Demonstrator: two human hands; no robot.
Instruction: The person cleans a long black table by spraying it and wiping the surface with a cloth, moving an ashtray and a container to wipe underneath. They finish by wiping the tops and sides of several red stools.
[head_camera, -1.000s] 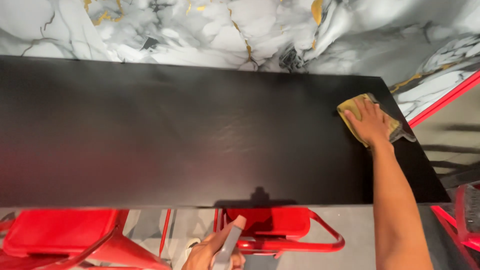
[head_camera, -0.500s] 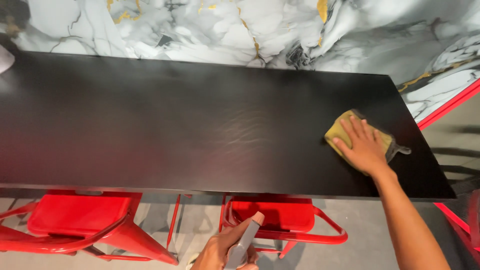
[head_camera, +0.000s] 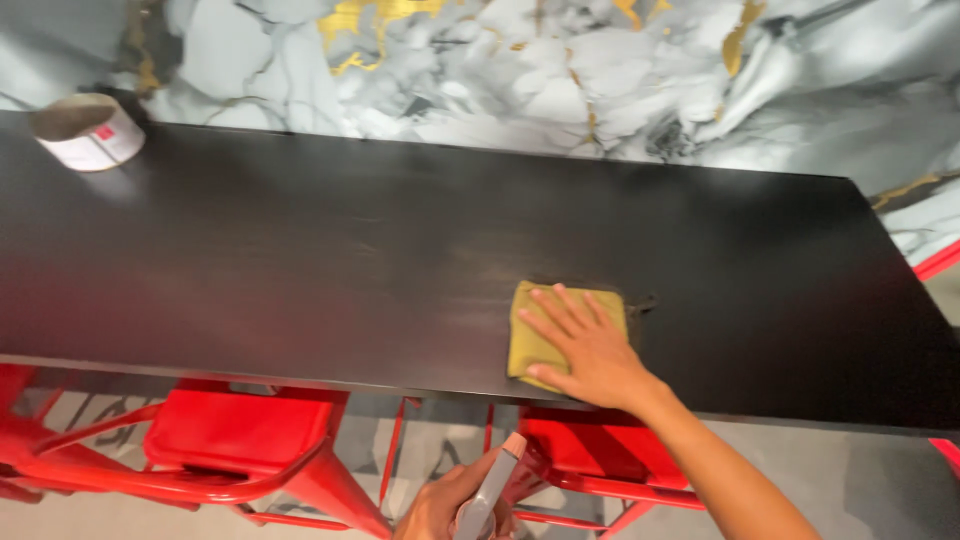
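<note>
My right hand (head_camera: 588, 346) lies flat, fingers spread, on a folded yellow cloth (head_camera: 535, 330) pressed against the black tabletop (head_camera: 330, 260) near its front edge. My left hand (head_camera: 448, 502) is low at the bottom of the view, below the table's edge, gripping a grey spray bottle (head_camera: 490, 490) with a pale nozzle tip pointing up.
A white roll of tape or labels (head_camera: 88, 132) lies on its side at the table's far left corner. Red metal stools (head_camera: 235, 440) stand under the front edge. A marble-patterned wall (head_camera: 560, 70) backs the table.
My right hand has slid the cloth leftward along the table, from near the right end toward the middle front. The view has shifted left, bringing the white roll into sight.
</note>
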